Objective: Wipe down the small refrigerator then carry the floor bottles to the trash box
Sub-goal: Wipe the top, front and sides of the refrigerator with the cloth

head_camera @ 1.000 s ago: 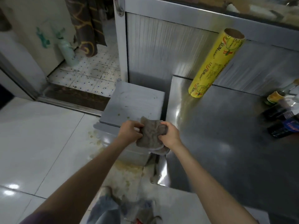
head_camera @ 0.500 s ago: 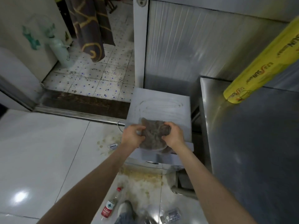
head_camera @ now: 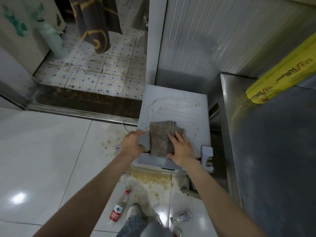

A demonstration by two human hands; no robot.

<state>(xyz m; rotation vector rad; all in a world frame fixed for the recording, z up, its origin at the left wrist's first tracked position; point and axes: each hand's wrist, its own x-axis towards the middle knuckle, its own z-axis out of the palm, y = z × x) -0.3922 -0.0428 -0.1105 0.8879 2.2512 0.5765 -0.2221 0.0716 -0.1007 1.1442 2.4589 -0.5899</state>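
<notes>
Right hand (head_camera: 182, 147) flat, fingers straight, pressing cloth (head_camera: 162, 137) onto the small refrigerator (head_camera: 176, 106) top for wiping. Left hand (head_camera: 132, 144) curls over its near-left edge, likely bracing. Bottles (head_camera: 118, 208) on the floor, near.

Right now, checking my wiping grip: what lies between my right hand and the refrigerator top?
Head view: the grey-brown cloth lies under the right hand.
</notes>
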